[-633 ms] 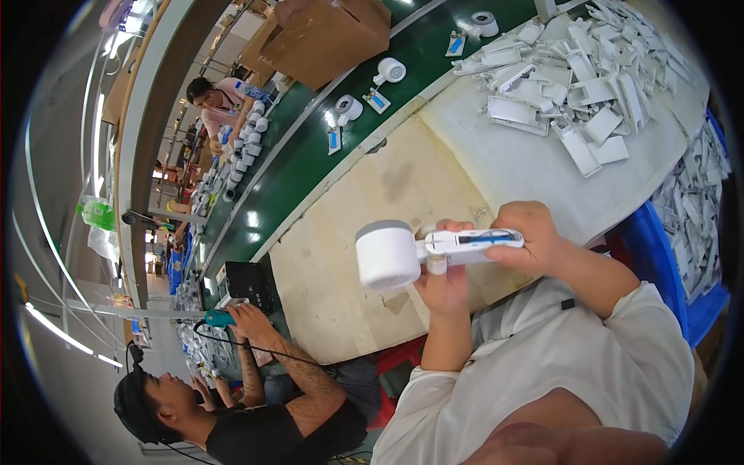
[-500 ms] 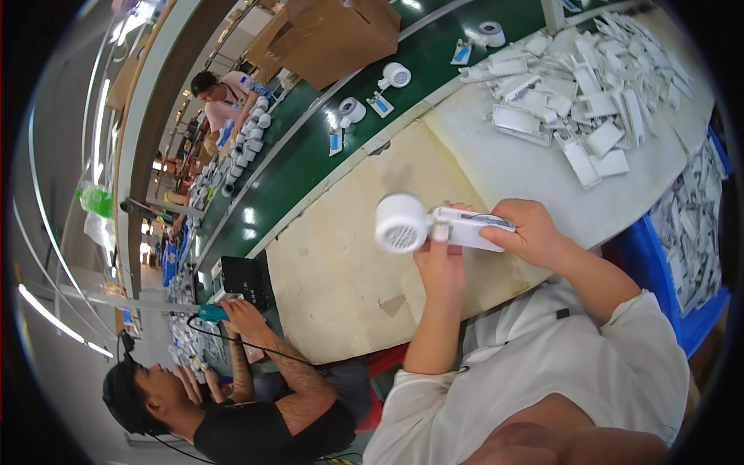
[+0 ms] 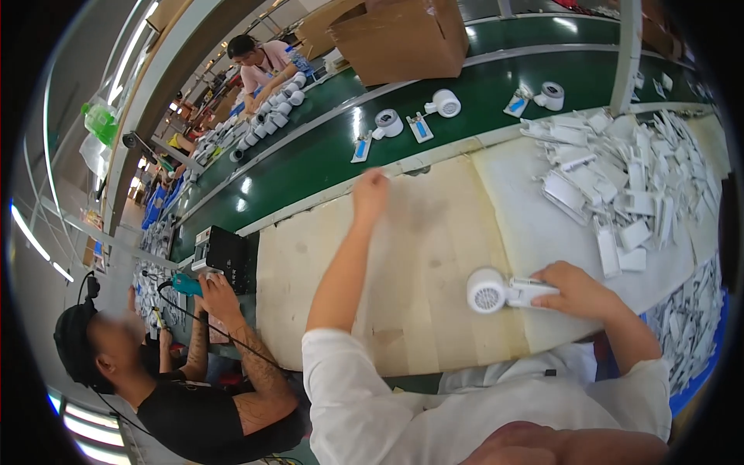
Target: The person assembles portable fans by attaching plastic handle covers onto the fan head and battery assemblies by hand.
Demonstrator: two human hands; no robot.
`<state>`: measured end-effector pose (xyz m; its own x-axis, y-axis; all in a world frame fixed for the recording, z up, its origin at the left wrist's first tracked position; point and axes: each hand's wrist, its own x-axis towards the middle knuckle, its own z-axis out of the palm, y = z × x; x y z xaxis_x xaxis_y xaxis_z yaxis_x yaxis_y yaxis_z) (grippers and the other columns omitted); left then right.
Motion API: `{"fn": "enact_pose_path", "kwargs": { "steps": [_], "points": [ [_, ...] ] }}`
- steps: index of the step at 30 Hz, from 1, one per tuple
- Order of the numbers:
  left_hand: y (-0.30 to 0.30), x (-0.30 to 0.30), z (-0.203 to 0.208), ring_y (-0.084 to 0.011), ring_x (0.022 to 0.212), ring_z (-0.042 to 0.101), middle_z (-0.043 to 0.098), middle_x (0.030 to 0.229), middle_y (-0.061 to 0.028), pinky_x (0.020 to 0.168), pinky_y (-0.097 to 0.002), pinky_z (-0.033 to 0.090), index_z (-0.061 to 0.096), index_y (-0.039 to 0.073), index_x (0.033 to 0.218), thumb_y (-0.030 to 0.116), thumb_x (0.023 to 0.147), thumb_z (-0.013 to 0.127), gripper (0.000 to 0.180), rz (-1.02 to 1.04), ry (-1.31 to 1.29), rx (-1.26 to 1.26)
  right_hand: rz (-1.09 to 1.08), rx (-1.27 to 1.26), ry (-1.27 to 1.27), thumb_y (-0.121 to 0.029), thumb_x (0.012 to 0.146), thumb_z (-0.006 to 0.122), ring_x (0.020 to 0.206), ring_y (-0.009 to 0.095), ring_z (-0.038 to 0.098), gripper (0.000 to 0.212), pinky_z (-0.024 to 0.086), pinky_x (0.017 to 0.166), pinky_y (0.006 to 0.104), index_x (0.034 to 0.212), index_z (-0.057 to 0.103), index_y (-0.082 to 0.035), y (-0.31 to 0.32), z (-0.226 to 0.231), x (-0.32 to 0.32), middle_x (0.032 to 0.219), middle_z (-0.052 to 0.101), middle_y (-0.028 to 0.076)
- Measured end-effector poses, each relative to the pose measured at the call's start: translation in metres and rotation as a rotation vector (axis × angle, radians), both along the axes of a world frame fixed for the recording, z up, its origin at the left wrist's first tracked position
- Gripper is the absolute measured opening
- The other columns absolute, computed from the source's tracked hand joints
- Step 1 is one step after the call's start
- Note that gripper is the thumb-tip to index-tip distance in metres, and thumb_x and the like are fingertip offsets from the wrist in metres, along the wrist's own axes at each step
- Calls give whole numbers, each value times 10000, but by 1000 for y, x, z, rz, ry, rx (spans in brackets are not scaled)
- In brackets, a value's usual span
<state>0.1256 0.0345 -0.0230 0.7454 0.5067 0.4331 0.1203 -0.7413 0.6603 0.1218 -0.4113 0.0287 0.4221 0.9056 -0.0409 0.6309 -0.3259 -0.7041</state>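
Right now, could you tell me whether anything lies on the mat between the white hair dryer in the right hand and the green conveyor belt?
Nothing visible does. The right hand holds the white hair dryer by its handle over the beige mat, and the mat is bare from there up to the green conveyor belt. The pile of white plastic parts lies off to the right.

Green conveyor belt (image 3: 310, 155), pale worktable (image 3: 434, 256), cardboard box (image 3: 403, 35), bright strip lights (image 3: 35, 240)

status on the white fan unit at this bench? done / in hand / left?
Done: several white units lie on the green belt. In hand: right hand holds one white fan unit by its handle on the bench; left hand reaches toward the belt, seemingly empty. Left: a pile of white parts.
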Motion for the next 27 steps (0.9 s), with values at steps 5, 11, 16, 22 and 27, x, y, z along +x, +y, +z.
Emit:
{"fn": "enact_pose_path", "kwargs": {
  "steps": [5,11,16,22,27],
  "points": [
    [96,59,-2,-354,1018,548,576,1082,-227,873,-379,437,549,-20,1126,289,765,581,476,405,161,132,-43,-32,-217,-246,714,687,872,290,489,428,395,793,363,1088,585,-65,10,3,14,915,560,118],
    [115,113,20,-302,954,590,597,1049,-210,836,-380,463,563,-31,1095,384,619,706,648,512,662,247,-136,138,-175,-281,642,733,845,271,494,500,403,774,357,1082,603,-84,54,51,25,903,562,95],
    [151,131,23,-220,613,612,616,653,-130,530,-330,491,641,-35,707,160,603,701,229,222,601,-178,-113,119,-154,-286,617,749,822,266,504,522,414,746,361,1073,604,-79,26,-15,37,883,571,89],
    [85,112,51,-221,641,601,576,775,-111,511,-356,523,534,-19,912,92,783,525,171,-204,119,-1101,-183,214,-129,-250,632,739,891,288,505,497,420,782,382,1068,593,-62,15,-16,30,986,552,109],
    [-9,67,89,-195,574,556,567,778,-94,497,-342,506,512,13,984,332,887,466,336,-670,49,-1434,-221,314,-377,-174,653,723,1129,350,444,559,377,939,414,1161,524,-47,16,16,29,1134,509,136]
  ]
}}
